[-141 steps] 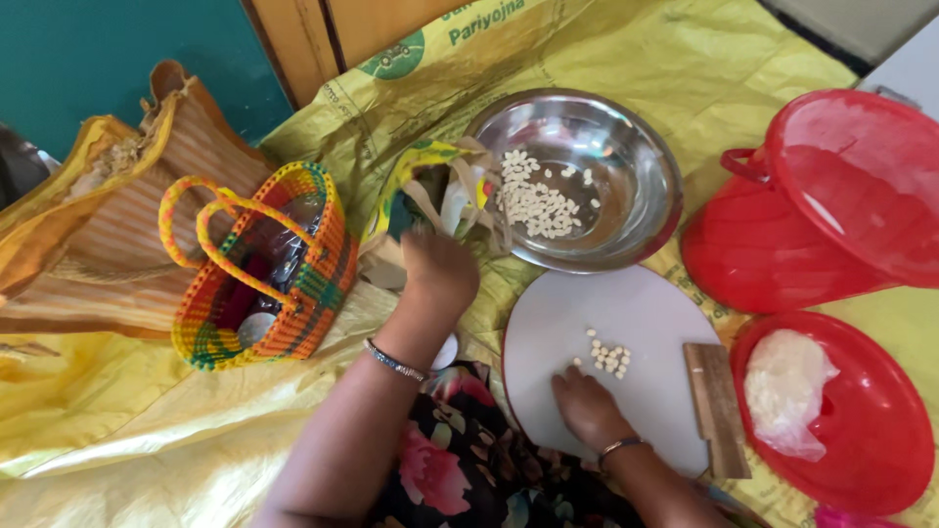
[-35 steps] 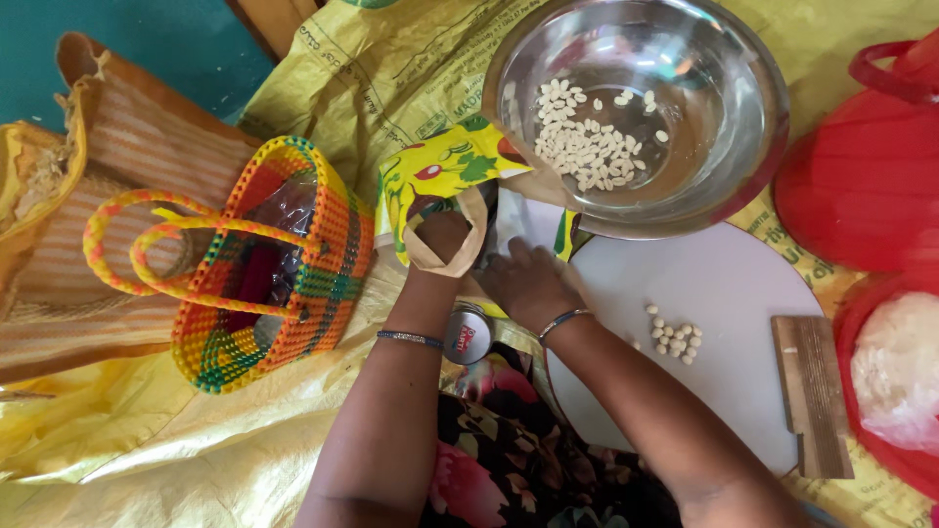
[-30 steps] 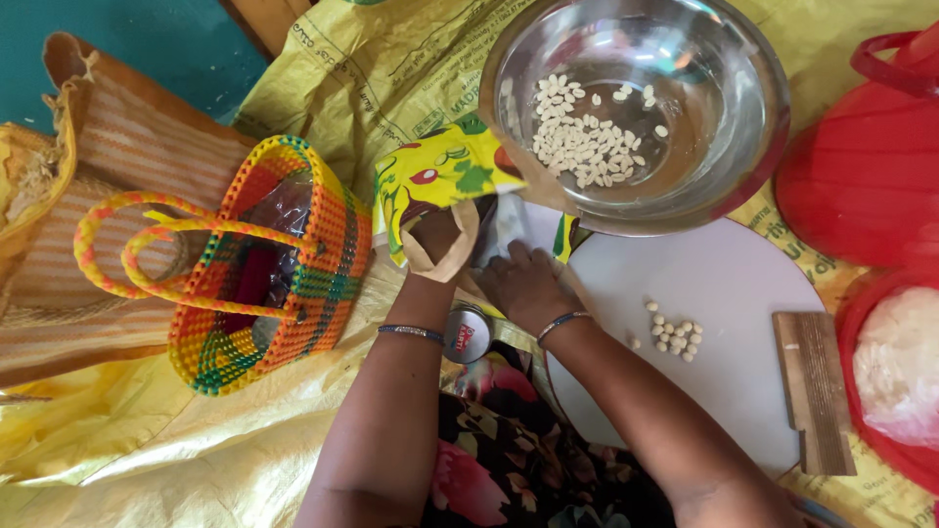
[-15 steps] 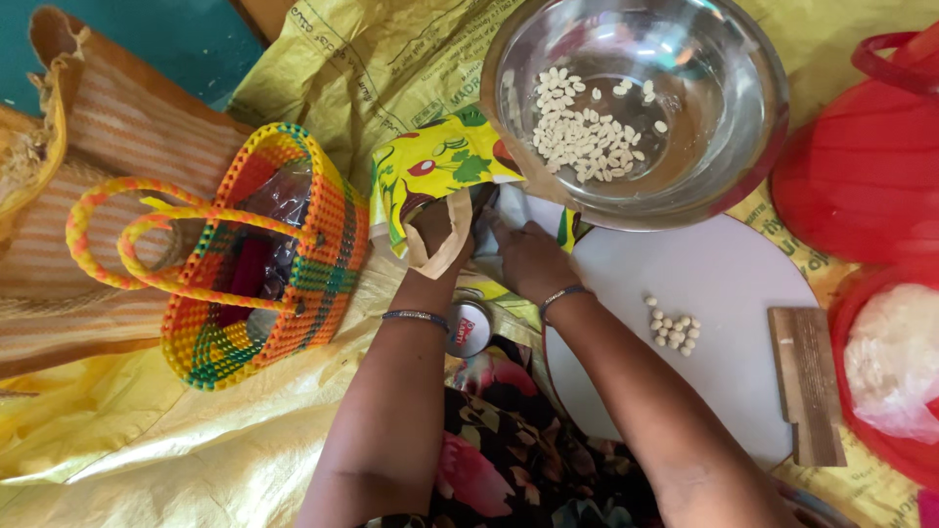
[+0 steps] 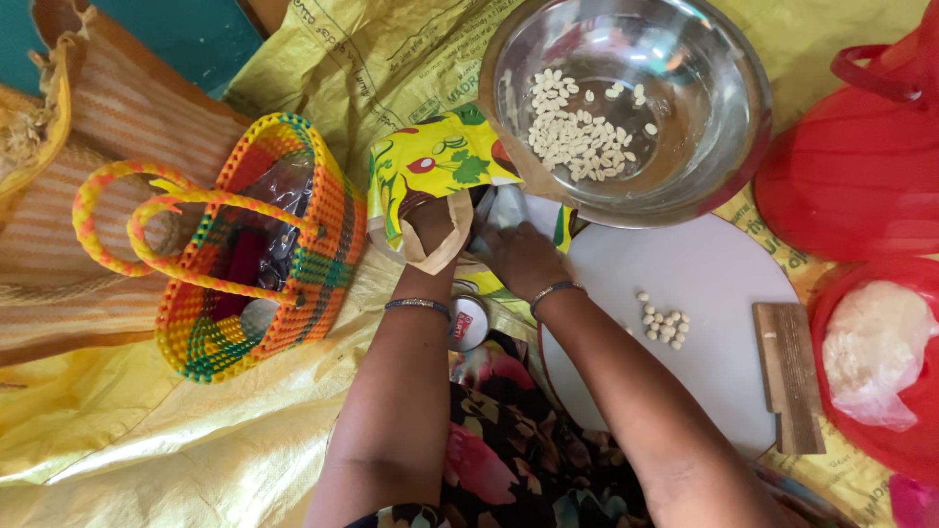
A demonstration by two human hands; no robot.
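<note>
My left hand (image 5: 427, 227) grips a yellow printed bag (image 5: 435, 166) with a brown paper lining, held open beside the steel bowl (image 5: 724, 108). My right hand (image 5: 518, 254) reaches in at the bag's mouth from the right; what its fingers hold is hidden. The bowl holds several pale peeled cloves or seeds (image 5: 577, 137). A small heap of the same pale pieces (image 5: 663, 325) lies on the round white board (image 5: 714, 284) to the right of my right forearm.
A woven orange, yellow and green basket (image 5: 313, 254) stands left of my left hand, with a striped cloth bag (image 5: 117, 127) behind it. Red plastic containers (image 5: 861, 176) and a red lid with white dough (image 5: 875, 352) sit at the right. A wooden block (image 5: 787, 376) rests on the board.
Earlier my hands were apart, the right on the white board. Now both hands are together at the yellow bag beside the bowl, and the view has shifted closer.
</note>
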